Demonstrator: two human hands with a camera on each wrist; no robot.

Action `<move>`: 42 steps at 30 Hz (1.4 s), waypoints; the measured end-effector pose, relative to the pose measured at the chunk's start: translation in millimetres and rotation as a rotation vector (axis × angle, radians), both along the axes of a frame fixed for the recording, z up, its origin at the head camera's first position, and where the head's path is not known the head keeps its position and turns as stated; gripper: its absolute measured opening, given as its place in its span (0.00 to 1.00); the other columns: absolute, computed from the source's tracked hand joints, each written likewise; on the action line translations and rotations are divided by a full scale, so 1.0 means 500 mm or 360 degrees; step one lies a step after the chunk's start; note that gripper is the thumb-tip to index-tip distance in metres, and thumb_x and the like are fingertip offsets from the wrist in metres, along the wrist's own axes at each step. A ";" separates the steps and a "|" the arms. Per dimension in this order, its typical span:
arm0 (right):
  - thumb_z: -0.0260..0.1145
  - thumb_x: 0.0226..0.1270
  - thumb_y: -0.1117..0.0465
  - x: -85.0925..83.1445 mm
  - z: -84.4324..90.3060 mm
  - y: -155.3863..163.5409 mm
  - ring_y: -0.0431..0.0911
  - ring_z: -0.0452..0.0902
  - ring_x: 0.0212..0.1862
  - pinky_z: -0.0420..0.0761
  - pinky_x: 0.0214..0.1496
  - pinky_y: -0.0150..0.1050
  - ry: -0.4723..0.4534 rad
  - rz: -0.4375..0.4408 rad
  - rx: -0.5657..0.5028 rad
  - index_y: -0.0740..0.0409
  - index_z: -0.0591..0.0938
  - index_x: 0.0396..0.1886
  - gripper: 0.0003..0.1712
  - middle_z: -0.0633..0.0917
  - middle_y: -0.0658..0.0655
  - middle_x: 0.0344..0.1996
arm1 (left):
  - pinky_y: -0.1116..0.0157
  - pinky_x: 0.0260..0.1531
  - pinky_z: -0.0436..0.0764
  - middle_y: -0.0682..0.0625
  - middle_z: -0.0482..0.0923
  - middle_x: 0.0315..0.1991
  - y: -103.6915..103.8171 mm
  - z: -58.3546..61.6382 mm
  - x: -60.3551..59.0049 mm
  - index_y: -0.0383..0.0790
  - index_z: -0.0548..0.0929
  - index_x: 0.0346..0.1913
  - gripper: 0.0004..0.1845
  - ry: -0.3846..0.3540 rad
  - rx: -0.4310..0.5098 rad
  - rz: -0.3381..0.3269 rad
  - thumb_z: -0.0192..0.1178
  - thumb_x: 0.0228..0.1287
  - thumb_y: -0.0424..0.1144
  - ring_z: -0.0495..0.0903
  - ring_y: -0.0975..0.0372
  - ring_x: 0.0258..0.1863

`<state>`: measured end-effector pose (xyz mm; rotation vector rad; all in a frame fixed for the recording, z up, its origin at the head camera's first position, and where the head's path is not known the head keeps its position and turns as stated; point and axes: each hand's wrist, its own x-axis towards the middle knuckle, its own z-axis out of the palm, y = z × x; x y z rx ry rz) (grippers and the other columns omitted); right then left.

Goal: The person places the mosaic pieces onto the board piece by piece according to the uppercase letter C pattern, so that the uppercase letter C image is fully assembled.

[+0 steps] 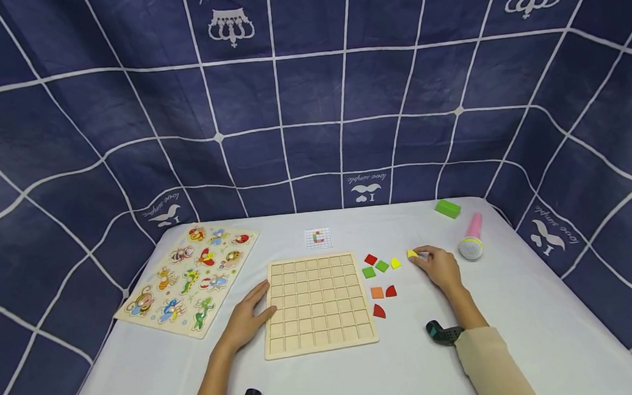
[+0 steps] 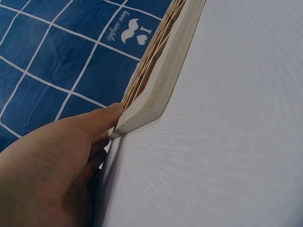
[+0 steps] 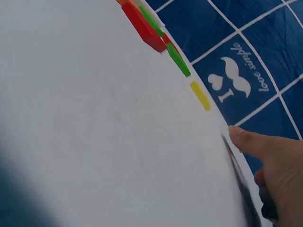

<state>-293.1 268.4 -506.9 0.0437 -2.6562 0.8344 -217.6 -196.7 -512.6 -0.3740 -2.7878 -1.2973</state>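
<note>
Left hand on the grid board's edge, right hand on a yellow tile.

Far left on the white table [image 1: 522, 305]: animal peg puzzle [image 1: 189, 278]. Left hand [image 1: 247, 318] lies flat, fingers straight and together, tips touching the left edge of the wooden grid board [image 1: 318, 301], cells bare. Small pattern card [image 1: 318, 238] just behind the board. Right of the board: loose tiles [image 1: 381, 275], red, green, yellow, orange. Right hand [image 1: 436, 267] has fingers curled, fingertips pinching a yellow tile [image 1: 412, 253] resting on the table. Further right: pink microphone toy [image 1: 472, 238], green block [image 1: 447, 208].
</note>
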 end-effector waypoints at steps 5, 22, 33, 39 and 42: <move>0.72 0.52 0.50 0.008 0.021 -0.044 0.41 0.54 0.13 0.53 0.13 0.34 0.0114 0.0014 -0.0067 0.57 0.85 0.40 0.19 0.63 0.48 0.08 | 0.51 0.66 0.53 0.44 0.56 0.69 0.002 -0.001 0.003 0.36 0.62 0.68 0.35 0.0002 -0.0001 0.0003 0.62 0.60 0.43 0.52 0.50 0.69; 0.73 0.50 0.49 0.005 0.072 -0.281 0.38 0.55 0.12 0.53 0.12 0.30 0.0167 0.0340 -0.0135 0.53 0.86 0.39 0.18 0.64 0.46 0.08 | 0.51 0.66 0.53 0.44 0.56 0.69 0.002 0.002 0.001 0.36 0.62 0.68 0.35 0.0025 -0.0019 -0.0005 0.62 0.60 0.43 0.52 0.50 0.68; 0.72 0.49 0.46 0.000 0.023 -0.361 0.41 0.74 0.25 0.71 0.21 0.34 -0.0064 0.0527 -0.0108 0.46 0.87 0.37 0.16 0.84 0.49 0.24 | 0.51 0.66 0.53 0.44 0.56 0.69 0.003 0.003 0.001 0.36 0.62 0.68 0.35 0.0022 0.0001 -0.0001 0.62 0.60 0.44 0.52 0.50 0.68; 0.71 0.51 0.47 -0.001 0.003 -0.372 0.48 0.81 0.36 0.79 0.33 0.40 -0.0030 0.0538 -0.0020 0.48 0.87 0.36 0.15 0.86 0.49 0.36 | 0.52 0.66 0.52 0.44 0.56 0.69 0.004 0.004 0.001 0.37 0.62 0.68 0.36 -0.0002 -0.0002 0.0004 0.62 0.60 0.44 0.52 0.50 0.69; 0.72 0.51 0.47 0.001 0.004 -0.376 0.48 0.81 0.34 0.78 0.32 0.39 -0.0002 0.0534 0.0001 0.50 0.86 0.36 0.16 0.86 0.49 0.34 | 0.52 0.66 0.52 0.44 0.56 0.69 0.002 0.003 0.001 0.37 0.62 0.68 0.36 -0.0001 -0.0005 0.0006 0.62 0.60 0.44 0.52 0.50 0.69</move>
